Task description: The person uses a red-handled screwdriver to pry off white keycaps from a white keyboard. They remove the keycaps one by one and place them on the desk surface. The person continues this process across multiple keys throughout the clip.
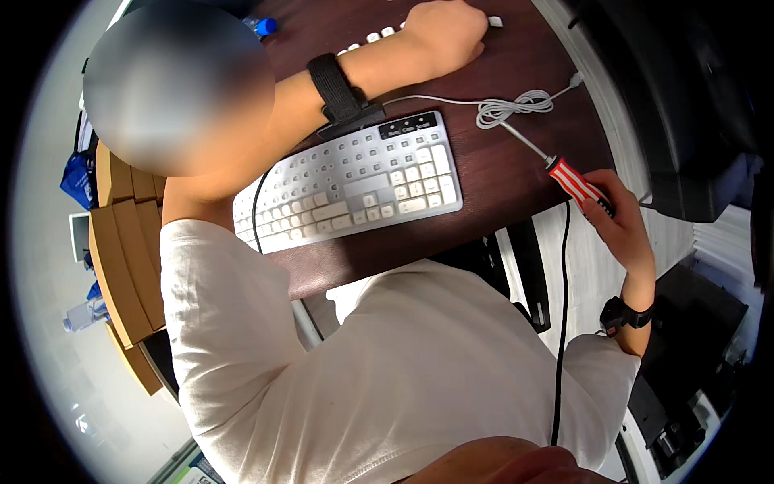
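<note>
My left arm reaches across the dark table (516, 181) to its far side. There my left hand (451, 36) is closed in a fist beside a row of loose white keycaps (373, 37); whatever its fingers hold is hidden. In my right hand (619, 218), off the table's right edge, is a screwdriver (571, 179) with a red-and-white striped handle, its metal shaft pointing up and left over the table. A white keyboard (372, 192) lies in front of me. Its upper rows show bare switch posts, while keycaps cover the lower rows and most of the number pad.
The keyboard's white cable (516, 109) lies coiled at the right, close to the screwdriver tip. A blue bottle cap (265, 27) shows at the far left. Cardboard boxes (125, 258) stand left of the table, a black chair (669, 113) right of it. A black cord (562, 323) hangs beside me.
</note>
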Action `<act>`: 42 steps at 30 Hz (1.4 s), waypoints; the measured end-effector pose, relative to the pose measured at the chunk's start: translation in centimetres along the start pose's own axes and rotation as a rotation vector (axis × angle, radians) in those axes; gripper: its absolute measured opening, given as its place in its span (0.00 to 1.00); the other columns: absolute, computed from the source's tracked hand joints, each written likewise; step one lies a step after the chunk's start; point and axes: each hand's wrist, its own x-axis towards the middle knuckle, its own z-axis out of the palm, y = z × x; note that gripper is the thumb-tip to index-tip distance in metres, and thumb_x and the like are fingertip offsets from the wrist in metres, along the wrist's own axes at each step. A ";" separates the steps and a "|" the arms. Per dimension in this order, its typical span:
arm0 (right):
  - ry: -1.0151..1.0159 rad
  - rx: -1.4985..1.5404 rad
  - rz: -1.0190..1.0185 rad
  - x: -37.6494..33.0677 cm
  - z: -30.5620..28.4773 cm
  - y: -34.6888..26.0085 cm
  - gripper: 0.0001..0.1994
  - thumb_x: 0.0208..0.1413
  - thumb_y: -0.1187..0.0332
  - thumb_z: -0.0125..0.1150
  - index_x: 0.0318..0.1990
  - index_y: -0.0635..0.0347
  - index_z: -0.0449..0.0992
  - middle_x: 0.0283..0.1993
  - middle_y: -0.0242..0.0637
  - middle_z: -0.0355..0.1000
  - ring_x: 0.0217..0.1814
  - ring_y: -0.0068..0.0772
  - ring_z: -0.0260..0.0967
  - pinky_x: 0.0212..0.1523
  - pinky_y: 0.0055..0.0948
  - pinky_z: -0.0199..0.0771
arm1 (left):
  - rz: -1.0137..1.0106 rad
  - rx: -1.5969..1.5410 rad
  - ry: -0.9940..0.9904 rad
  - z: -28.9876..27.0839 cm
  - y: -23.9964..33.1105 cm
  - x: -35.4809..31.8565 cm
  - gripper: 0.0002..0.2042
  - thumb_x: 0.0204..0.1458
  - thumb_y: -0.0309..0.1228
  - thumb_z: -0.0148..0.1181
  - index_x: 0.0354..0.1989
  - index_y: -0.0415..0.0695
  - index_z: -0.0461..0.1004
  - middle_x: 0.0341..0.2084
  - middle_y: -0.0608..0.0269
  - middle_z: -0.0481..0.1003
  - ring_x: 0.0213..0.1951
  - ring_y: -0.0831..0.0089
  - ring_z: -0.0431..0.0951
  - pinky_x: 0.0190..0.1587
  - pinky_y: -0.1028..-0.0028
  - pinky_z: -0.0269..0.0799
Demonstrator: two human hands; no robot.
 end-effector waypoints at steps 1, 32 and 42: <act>0.004 0.003 0.000 -0.2 0.0 0.5 0.10 0.62 0.73 0.58 0.49 0.65 0.71 0.33 0.33 0.71 0.33 0.17 0.62 0.35 0.20 0.61 | 0.001 0.008 -0.055 0.7 -0.2 0.8 0.14 0.54 0.41 0.61 0.33 0.40 0.81 0.29 0.49 0.80 0.35 0.50 0.82 0.39 0.56 0.78; -0.254 -0.431 -0.177 3.7 2.6 -9.8 0.08 0.59 0.67 0.60 0.41 0.60 0.71 0.24 0.45 0.72 0.27 0.49 0.69 0.29 0.41 0.66 | -0.099 -0.597 -0.089 0.0 1.8 -16.5 0.14 0.53 0.32 0.66 0.44 0.39 0.74 0.29 0.51 0.75 0.33 0.55 0.77 0.37 0.61 0.73; -0.267 -0.718 -0.128 3.4 4.5 -13.9 0.07 0.60 0.69 0.59 0.41 0.62 0.71 0.23 0.45 0.70 0.24 0.46 0.67 0.28 0.40 0.62 | -0.070 -0.564 -0.021 1.5 2.2 -17.8 0.15 0.55 0.34 0.64 0.46 0.38 0.71 0.36 0.50 0.76 0.37 0.52 0.78 0.40 0.59 0.74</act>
